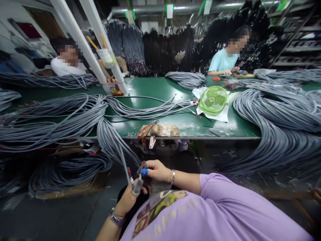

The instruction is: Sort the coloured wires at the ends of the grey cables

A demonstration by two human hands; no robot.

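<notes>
Low in front of my body, my left hand [128, 201] closes around a small translucent bottle-like cylinder [137, 187]. A grey cable [123, 164] also runs down into that hand, with thin red wires [129, 172] showing at its end. Just above and to the right, my right hand [158, 170] pinches thin reddish-brown wire ends [143, 164] between thumb and fingers. Blue wrapping [144, 172] covers one of its digits. A thick bundle of grey cables [110, 139] hangs over the table edge toward both hands. Exactly where the fingers meet the wires is too small to tell.
The green table [150, 87] carries grey cable bundles [62, 117] at left and more coils [271, 107] at right. A green fan [214, 100] stands on it, and a taped block [163, 130] sits at its front edge. White posts [97, 47] rise at left. Two people sit across.
</notes>
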